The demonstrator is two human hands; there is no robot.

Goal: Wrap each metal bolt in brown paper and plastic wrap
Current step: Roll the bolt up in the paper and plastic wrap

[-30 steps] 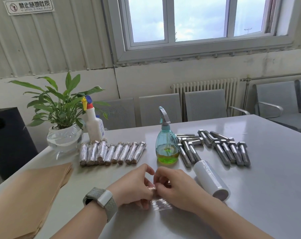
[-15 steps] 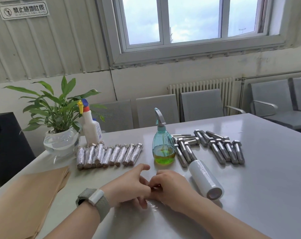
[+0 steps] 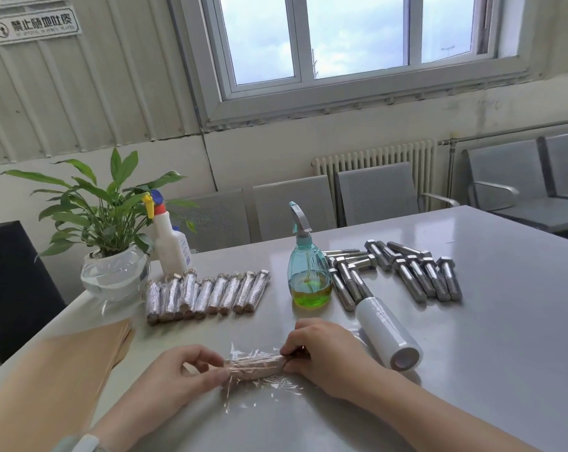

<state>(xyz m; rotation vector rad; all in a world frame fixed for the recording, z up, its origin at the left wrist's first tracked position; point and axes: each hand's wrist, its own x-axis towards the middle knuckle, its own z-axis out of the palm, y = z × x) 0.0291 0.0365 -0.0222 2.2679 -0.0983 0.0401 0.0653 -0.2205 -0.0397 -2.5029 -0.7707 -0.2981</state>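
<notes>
You are pinching each end of the paper-wrapped bolt [image 3: 253, 368] with your left hand [image 3: 175, 376] and right hand [image 3: 325, 353], fingers curled, so the plastic wrap [image 3: 263, 391] is rolling on tight.

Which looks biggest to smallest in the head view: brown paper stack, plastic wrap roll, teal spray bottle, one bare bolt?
1. Brown paper stack, though it lies nearest the camera.
2. Teal spray bottle.
3. Plastic wrap roll; close to the bottle, so that order is unsure.
4. One bare bolt.

**Around the desk**

A potted plant [image 3: 109, 223] in a glass bowl stands at the grey desk's [image 3: 471, 353] far left corner, a white spray bottle [image 3: 171, 241] just beside it. A teal spray bottle [image 3: 309, 272] holds green liquid. Grey chairs [image 3: 377, 194] line the wall beneath the window [image 3: 357, 37].
</notes>
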